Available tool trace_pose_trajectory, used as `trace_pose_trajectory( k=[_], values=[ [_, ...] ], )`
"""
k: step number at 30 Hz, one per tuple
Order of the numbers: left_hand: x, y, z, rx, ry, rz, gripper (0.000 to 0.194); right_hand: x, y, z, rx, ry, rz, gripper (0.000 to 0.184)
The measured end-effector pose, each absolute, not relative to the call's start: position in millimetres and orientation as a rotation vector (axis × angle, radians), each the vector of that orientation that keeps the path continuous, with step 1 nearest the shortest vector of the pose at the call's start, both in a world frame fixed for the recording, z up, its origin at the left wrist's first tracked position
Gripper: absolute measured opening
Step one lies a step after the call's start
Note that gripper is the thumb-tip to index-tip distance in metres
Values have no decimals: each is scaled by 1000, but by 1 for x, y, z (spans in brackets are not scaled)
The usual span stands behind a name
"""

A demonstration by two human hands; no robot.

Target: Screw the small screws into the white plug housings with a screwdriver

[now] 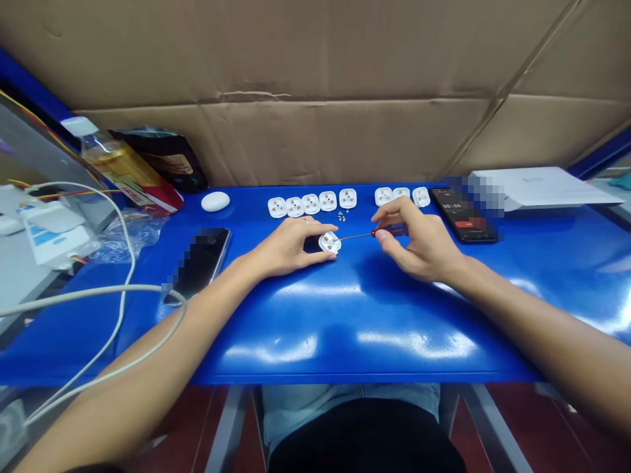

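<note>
Between the thumb and fingers of my left hand [296, 248] is a small white plastic piece [329, 242] with metal contacts, like a plug or socket part, lying on the blue table. My right hand [417, 240] grips a screwdriver [394, 229] with a red and dark handle. Its thin shaft points left, and the tip is at the right side of the white piece. Just beyond lie several tiny brass-coloured screws [342, 216]. A row of similar white pieces [310, 204] stands further back, and more white pieces [383, 196] lie behind my right hand.
A phone [463, 215] showing a timer and a white box [547, 187] are at the right. Leftward are another phone [200, 263], a white oval case [215, 202], a bottle [116, 161], a dark pouch [167, 157] and a pale cable [129, 246] crossing over my left forearm.
</note>
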State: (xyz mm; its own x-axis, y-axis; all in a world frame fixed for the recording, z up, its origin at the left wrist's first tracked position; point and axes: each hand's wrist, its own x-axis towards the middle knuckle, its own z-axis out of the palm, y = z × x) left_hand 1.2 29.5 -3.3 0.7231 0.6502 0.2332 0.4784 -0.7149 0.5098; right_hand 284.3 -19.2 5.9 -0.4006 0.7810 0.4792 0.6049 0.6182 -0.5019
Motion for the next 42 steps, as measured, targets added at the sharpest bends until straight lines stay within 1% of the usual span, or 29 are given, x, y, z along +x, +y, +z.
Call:
trace_pose_trajectory(
  k=[2, 8, 11, 13, 17, 20, 22, 26, 30, 34, 38, 42],
  values=[
    [1, 29, -3, 2513, 861, 569, 53, 285, -19, 5, -1166, -2168, 299, 14],
    [1, 29, -3, 2500, 884, 545, 53, 288, -19, 4, -1082, -2183, 244, 20],
    [1, 29, -3, 2506, 882, 542, 53, 288, -19, 4, -1201, -2204, 186, 17],
    [1, 28, -2, 2510, 880, 544, 53, 287, -20, 5, -1213, -2194, 218, 21],
    [1, 28, -2, 2511, 873, 554, 52, 285, -20, 5, -1092, -2141, 268, 27],
    [1, 28, -2, 2520, 874, 549, 52, 283, -21, 6, -1215, -2148, 221, 21],
    [1, 28, -2, 2521, 876, 544, 52, 283, -21, 8, -1257, -2155, 255, 23],
    [1, 29, -3, 2521, 867, 549, 54, 283, -22, 8, -1130, -2124, 310, 27],
    [1, 28, -2, 2516, 884, 541, 52, 282, -22, 6, -1254, -2138, 246, 22],
    [1, 28, -1, 2510, 883, 541, 53, 281, -22, 6, -1123, -2133, 254, 25],
    [0, 29, -4, 2521, 877, 554, 53, 282, -21, 7, -1248, -2138, 220, 16],
    [0, 30, -6, 2507, 871, 566, 54, 282, -20, 6, -1103, -2130, 255, 23]
  ],
)
